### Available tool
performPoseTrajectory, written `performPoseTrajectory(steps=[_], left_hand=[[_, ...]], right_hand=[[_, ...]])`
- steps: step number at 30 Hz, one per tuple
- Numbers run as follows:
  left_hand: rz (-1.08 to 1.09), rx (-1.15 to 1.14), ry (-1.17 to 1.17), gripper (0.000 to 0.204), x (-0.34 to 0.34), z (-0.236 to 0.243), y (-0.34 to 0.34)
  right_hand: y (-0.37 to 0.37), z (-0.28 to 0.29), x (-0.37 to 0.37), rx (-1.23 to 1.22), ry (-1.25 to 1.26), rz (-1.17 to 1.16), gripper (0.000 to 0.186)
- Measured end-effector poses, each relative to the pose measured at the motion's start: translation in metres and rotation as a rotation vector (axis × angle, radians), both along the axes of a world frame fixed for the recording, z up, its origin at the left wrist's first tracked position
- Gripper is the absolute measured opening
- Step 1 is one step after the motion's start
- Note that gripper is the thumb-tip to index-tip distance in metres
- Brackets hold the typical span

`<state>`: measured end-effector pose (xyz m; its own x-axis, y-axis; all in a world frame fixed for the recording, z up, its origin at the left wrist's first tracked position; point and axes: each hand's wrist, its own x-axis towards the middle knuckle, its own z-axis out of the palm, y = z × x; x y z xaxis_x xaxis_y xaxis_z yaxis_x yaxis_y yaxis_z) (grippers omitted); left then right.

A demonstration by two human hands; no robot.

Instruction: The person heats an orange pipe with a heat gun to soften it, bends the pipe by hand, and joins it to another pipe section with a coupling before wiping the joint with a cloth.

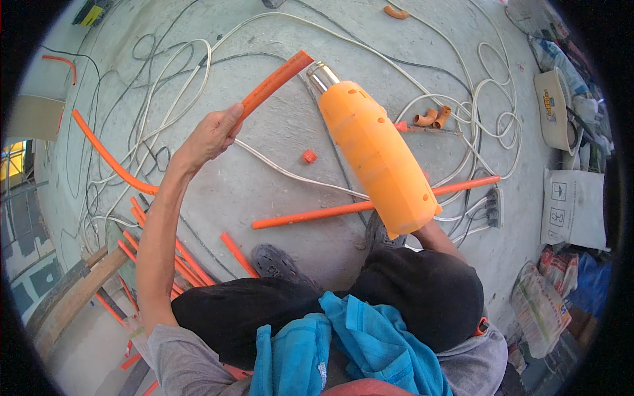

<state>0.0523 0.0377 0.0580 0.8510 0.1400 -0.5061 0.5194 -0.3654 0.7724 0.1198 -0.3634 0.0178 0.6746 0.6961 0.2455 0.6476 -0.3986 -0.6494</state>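
My left hand [212,135] is closed round the lower end of a short orange plastic pipe [277,79], which slants up to the right. Close to the pipe's far end is the metal nozzle of an orange heat gun [373,152]. My right hand [428,232] grips the gun from beneath; the body of the gun hides most of its fingers. A long orange pipe [310,216] lies on the floor below the gun. Between my hands, a small red-orange fitting [309,156] rests on the concrete.
White cable [304,177] loops over the floor, ending near a power strip [494,207]. Curved elbows [426,119] and a red-handled screwdriver [403,126] lie to the right. More orange pipes [188,264] lie at left, near wooden boards [79,297]. Bags [538,310] and a box [573,208] line the right.
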Motion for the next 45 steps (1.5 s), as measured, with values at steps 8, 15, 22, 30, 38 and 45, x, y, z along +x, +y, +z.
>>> performPoseTrajectory(steps=[8, 15, 22, 30, 38, 45], left_hand=[[0.015, -0.02, 0.043, 0.068, 0.003, 0.0, -0.001], [-0.039, 0.023, 0.048, 0.071, -0.001, 0.0, 0.004], [-0.016, 0.038, 0.05, 0.071, -0.002, 0.001, 0.002], [-0.02, 0.003, 0.037, 0.07, -0.001, 0.001, 0.0], [-0.025, 0.01, 0.037, 0.07, -0.001, 0.002, 0.001], [-0.004, 0.035, 0.062, 0.069, -0.004, 0.008, -0.001]], right_hand=[[-0.003, -0.002, -0.001, 0.058, 0.087, -0.035, 0.037], [0.007, -0.006, -0.002, 0.03, 0.094, 0.003, 0.037], [0.003, -0.006, 0.0, -0.072, -0.01, 0.035, 0.037], [0.003, -0.001, -0.001, 0.021, 0.014, 0.013, 0.038], [0.004, -0.005, -0.001, 0.049, 0.039, 0.021, 0.038], [0.007, -0.014, -0.002, -0.022, -0.023, 0.049, 0.038]])
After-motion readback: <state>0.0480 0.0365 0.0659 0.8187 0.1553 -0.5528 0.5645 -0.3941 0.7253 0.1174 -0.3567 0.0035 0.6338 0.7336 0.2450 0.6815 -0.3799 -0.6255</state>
